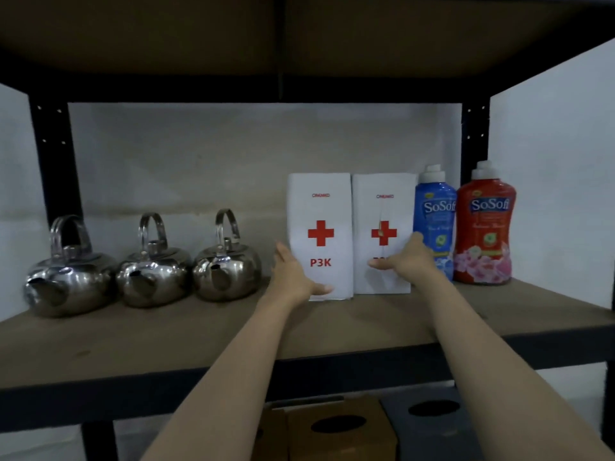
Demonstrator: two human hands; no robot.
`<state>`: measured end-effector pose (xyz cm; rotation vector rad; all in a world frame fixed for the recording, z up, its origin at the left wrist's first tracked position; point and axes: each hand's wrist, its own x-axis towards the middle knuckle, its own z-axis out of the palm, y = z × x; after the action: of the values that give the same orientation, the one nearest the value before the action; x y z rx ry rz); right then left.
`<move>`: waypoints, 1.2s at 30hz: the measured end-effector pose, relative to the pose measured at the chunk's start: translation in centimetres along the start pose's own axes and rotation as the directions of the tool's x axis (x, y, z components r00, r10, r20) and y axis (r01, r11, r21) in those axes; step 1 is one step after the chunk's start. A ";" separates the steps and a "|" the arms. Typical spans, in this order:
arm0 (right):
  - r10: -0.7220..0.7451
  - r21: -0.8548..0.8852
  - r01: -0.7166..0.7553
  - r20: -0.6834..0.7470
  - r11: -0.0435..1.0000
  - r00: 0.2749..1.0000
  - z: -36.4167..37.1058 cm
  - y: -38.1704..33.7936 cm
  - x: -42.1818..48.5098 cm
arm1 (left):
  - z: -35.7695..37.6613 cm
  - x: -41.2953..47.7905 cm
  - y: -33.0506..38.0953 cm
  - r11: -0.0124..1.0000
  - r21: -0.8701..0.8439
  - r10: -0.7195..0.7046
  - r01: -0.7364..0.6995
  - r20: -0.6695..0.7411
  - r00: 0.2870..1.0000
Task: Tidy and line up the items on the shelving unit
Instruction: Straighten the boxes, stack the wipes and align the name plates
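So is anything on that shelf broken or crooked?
Mostly tidy. The right first-aid box has a small tear or mark at its red cross. The left hand and right hand press the two boxes together.

Shelf count:
- steel kettles: 3
- white P3K first-aid boxes: 2
- SoSoft bottles: 2, one blue, one red

Lower level: tissue boxes: 2, one brown, one grey.

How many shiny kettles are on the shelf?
3, in a row on the shelf's left side: left kettle, middle kettle, right kettle, beside the white boxes. None seems hidden.
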<state>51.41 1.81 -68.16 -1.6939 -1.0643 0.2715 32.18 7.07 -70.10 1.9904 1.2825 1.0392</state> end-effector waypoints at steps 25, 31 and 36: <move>-0.065 0.064 0.054 0.192 0.997 0.979 2.2 0.7 5.0 | 2.7 4.6 0.8 0.985 0.088 -0.121 0.146 -0.249 0.961; -0.004 -0.052 0.016 0.210 0.999 0.978 1.1 0.3 3.7 | 3.1 3.5 1.9 0.963 0.140 -0.185 0.230 -0.278 0.943; -0.024 -0.083 0.019 -0.068 0.996 0.997 -2.9 0.1 3.8 | 5.4 2.0 6.3 0.867 0.482 0.116 0.122 -0.435 0.893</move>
<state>55.54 2.77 -65.88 -1.7518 -1.0544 0.1557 40.30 6.23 -67.54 2.1804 1.9755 1.3260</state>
